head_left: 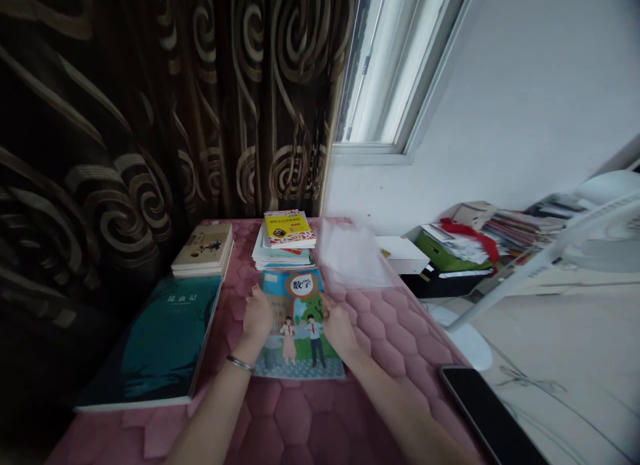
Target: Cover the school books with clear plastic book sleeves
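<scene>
A colourful textbook (299, 326) with two cartoon children on its cover lies flat on the pink quilted surface (380, 331). My left hand (257, 316) rests on the book's left edge, fingers curled on it. My right hand (336, 323) is at the book's right edge and grips a clear plastic sheet (351, 255), which rises blurred from the book's right side. A bracelet is on my left wrist.
A pile of books topped by a yellow book (288, 229) lies behind the textbook. A teal book (165, 341) and a beige book (204, 248) lie to the left by the dark curtain. A black phone (487, 411) lies at the right edge; a white fan (575, 251) stands beyond.
</scene>
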Action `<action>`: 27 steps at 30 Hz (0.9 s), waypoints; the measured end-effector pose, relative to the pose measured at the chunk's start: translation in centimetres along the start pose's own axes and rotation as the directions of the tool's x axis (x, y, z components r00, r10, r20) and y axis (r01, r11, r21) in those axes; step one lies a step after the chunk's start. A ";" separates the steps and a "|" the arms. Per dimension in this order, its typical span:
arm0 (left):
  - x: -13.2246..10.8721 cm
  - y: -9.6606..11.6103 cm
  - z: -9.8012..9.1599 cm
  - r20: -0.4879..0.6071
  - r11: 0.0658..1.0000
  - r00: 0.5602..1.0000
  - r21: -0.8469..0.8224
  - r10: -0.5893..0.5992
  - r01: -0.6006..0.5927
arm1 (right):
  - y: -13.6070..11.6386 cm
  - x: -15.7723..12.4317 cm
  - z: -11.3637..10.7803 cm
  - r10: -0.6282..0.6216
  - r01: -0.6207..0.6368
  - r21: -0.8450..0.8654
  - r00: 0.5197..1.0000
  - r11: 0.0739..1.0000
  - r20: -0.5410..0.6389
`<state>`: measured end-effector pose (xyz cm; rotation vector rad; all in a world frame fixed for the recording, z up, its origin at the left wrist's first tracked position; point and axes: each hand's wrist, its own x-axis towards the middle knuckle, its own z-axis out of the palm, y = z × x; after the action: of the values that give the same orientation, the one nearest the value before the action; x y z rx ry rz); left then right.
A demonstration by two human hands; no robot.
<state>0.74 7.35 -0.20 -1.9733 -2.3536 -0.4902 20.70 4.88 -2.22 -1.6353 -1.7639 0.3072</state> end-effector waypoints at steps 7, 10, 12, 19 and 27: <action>-0.2 -0.5 -1.0 -0.021 0.998 1.000 0.056 -0.011 0.012 | -2.1 1.5 -1.1 0.208 -0.095 -0.408 0.948 0.908 0.241; -1.4 0.0 -1.1 -0.043 0.980 0.983 0.089 0.181 -0.176 | -2.1 1.6 -1.2 0.185 -0.051 -0.415 0.939 0.908 0.290; -2.3 0.4 -0.8 -0.001 0.916 0.918 0.068 0.396 -0.395 | -2.1 1.7 -1.2 0.174 -0.038 -0.402 0.935 0.915 0.307; -4.0 0.1 1.5 0.082 0.789 0.785 -0.074 0.614 -0.609 | -2.6 0.0 -2.1 0.148 -0.014 -0.480 0.959 0.877 0.242; -3.7 -0.1 1.2 0.095 0.768 0.762 -0.055 0.640 -0.638 | -0.6 -4.9 -2.9 -0.198 0.344 -0.349 0.899 0.872 0.391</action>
<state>1.60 4.14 -2.19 -2.6710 -1.5294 -0.3579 21.83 -0.70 -1.42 -1.6462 -2.4360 0.0893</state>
